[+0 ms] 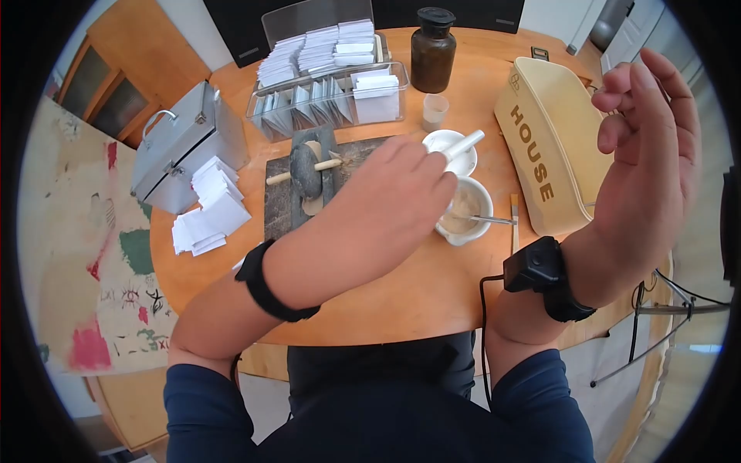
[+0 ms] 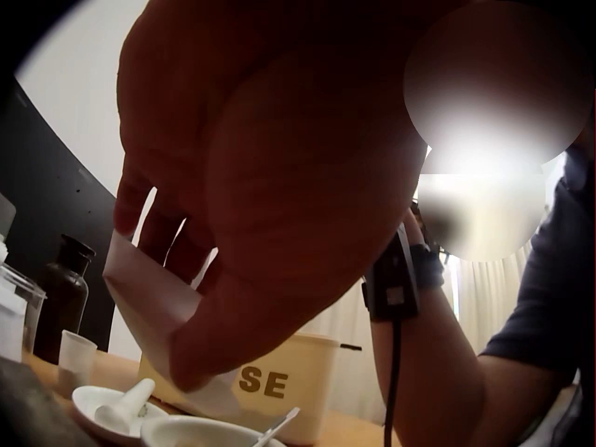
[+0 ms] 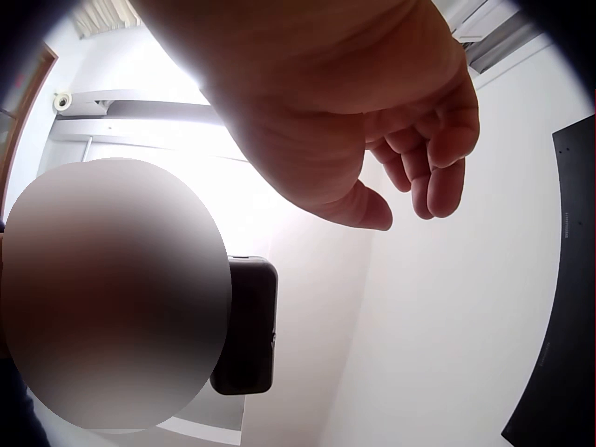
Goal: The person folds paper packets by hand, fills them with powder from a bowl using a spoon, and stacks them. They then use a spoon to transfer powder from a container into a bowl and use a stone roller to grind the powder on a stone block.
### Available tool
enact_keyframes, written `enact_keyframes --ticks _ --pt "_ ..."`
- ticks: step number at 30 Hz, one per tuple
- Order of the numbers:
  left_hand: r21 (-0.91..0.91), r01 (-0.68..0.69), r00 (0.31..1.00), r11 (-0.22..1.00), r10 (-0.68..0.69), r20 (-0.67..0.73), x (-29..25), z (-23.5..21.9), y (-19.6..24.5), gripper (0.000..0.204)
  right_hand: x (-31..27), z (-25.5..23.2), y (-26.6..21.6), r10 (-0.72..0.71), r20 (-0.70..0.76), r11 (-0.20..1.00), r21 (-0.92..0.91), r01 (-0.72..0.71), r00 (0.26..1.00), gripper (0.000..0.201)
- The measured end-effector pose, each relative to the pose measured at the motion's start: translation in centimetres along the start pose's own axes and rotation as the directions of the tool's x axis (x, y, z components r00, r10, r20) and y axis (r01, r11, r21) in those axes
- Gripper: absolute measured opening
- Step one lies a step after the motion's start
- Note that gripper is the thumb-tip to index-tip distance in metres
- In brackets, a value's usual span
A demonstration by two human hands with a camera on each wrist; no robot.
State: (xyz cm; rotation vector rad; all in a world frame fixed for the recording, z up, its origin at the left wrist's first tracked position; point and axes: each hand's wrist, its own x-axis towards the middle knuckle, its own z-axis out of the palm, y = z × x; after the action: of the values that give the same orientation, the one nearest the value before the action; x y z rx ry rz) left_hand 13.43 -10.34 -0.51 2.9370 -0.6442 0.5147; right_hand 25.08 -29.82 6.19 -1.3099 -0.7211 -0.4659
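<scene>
My left hand (image 1: 405, 189) reaches over the table, close above a white mortar (image 1: 480, 193) with tan powder and a metal spoon (image 1: 494, 221) in it. Between its thumb and fingers it pinches a folded white paper (image 2: 154, 298), seen in the left wrist view and hidden under the hand in the head view. Behind the mortar, a white pestle (image 1: 465, 144) lies across a small white dish (image 1: 463, 163). Raised above the yellow bin (image 1: 532, 154) at the right, my right hand (image 1: 652, 147) has its fingers loosely bent and holds nothing.
A dark stone slab (image 1: 279, 212) bears an oval stone (image 1: 306, 171) and a wooden stick (image 1: 279, 178). Paper packets (image 1: 212, 212) lie beside a metal case (image 1: 181, 147). Farther back stand clear boxes of packets (image 1: 266, 119), a brown jar (image 1: 432, 58) and a plastic cup (image 1: 434, 113).
</scene>
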Motion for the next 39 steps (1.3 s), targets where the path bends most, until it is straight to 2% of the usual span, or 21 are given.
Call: enact_keyframes --ticks 1,2,8,12,18,20,21,23,24,26,27,28,29,30,31,33,34,35,37,39 --pt "0.026 -0.048 0.997 0.998 0.047 0.056 0.9 0.1 0.1 0.025 0.1 -0.3 0.1 -0.001 0.001 1.000 0.009 0.001 1.000 0.032" --pt "0.092 -0.103 0.994 0.990 0.099 0.038 1.6 0.8 0.1 0.015 0.3 -0.6 0.1 -0.002 0.006 1.000 0.031 0.002 1.000 0.031" --pt "0.149 -0.219 0.975 0.964 0.212 0.060 3.6 3.2 0.7 0.014 0.6 -1.7 0.0 -0.016 0.012 0.998 0.066 0.015 1.000 0.028" --pt "0.152 -0.234 0.969 0.960 0.217 0.118 3.7 3.9 1.0 0.017 0.6 -1.9 0.1 -0.031 0.003 0.997 0.072 0.031 1.000 0.028" --pt "0.131 -0.174 0.979 0.976 0.157 0.127 3.6 2.8 1.0 0.019 0.5 -1.6 -0.2 -0.030 -0.025 0.999 0.021 0.030 0.999 0.028" --pt "0.111 -0.099 0.984 0.989 0.081 0.158 3.2 2.4 0.5 0.027 0.3 -1.0 -0.4 -0.025 -0.025 1.000 0.013 0.026 0.999 0.028" --pt "0.120 -0.104 0.984 0.987 0.084 0.157 3.0 1.9 0.4 0.027 0.1 -0.6 -0.6 -0.016 -0.031 1.000 0.003 0.016 0.999 0.027" --pt "-0.064 0.104 0.993 0.993 -0.100 0.065 2.7 0.7 -0.1 0.044 -0.5 0.9 -1.0 0.016 -0.044 0.999 0.028 -0.015 0.999 0.026" --pt "-0.054 0.087 0.995 0.995 -0.084 0.057 2.4 0.0 -0.4 0.044 -0.6 1.3 -1.1 0.055 -0.044 0.997 0.051 -0.052 0.998 0.026" --pt "-0.201 0.248 0.959 0.948 -0.270 -0.089 1.3 -1.4 -1.0 0.056 -0.6 1.6 -0.7 0.100 0.052 0.994 0.047 -0.102 0.994 0.018" --pt "-0.188 0.238 0.960 0.953 -0.260 -0.102 0.7 -1.6 -1.5 0.056 -0.6 1.8 -0.5 0.098 0.109 0.994 0.035 -0.103 0.989 0.014" --pt "-0.469 0.294 0.912 0.833 -0.391 -0.122 -0.1 -1.2 -2.2 0.057 -0.7 2.1 -0.4 0.131 0.162 0.991 -0.002 -0.132 0.978 0.011" --pt "-0.710 0.300 0.852 0.638 -0.514 -0.102 -0.7 -0.9 -2.8 0.058 -0.8 2.6 -0.4 0.164 0.215 0.986 -0.040 -0.159 0.963 0.008" --pt "-0.835 0.235 0.840 0.498 -0.535 -0.083 -1.2 -0.8 -3.2 0.055 -0.9 3.3 0.1 0.125 0.197 0.992 -0.023 -0.123 0.972 0.007" --pt "-0.828 0.228 0.839 0.513 -0.535 -0.101 -1.7 -1.0 -3.3 0.055 -1.1 3.9 0.3 0.087 0.248 0.996 -0.051 -0.076 0.965 0.007" --pt "-0.997 0.078 0.776 0.009 -0.628 0.055 -2.4 -1.2 -3.3 0.052 -1.4 4.9 0.5 0.064 0.355 0.985 -0.175 -0.001 0.932 0.006" --pt "-0.997 0.023 0.793 -0.078 -0.606 0.066 -2.7 -1.3 -3.2 0.047 -1.5 5.3 0.6 0.070 0.428 0.979 -0.201 0.020 0.901 0.011" --pt "-0.997 0.016 0.794 -0.072 -0.606 0.056 -2.8 -1.4 -3.3 0.047 -1.7 6.0 0.8 0.060 0.429 0.980 -0.199 0.030 0.901 0.011" --pt "-0.913 -0.117 0.819 -0.390 -0.558 0.133 -3.2 -1.2 -3.3 0.044 -2.3 7.4 1.2 -0.027 0.487 0.970 -0.198 0.141 0.873 0.018" --pt "-0.907 -0.147 0.822 -0.396 -0.558 0.111 -3.3 -0.7 -3.4 0.047 -2.7 8.3 1.5 -0.029 0.500 0.970 -0.195 0.145 0.865 0.025"
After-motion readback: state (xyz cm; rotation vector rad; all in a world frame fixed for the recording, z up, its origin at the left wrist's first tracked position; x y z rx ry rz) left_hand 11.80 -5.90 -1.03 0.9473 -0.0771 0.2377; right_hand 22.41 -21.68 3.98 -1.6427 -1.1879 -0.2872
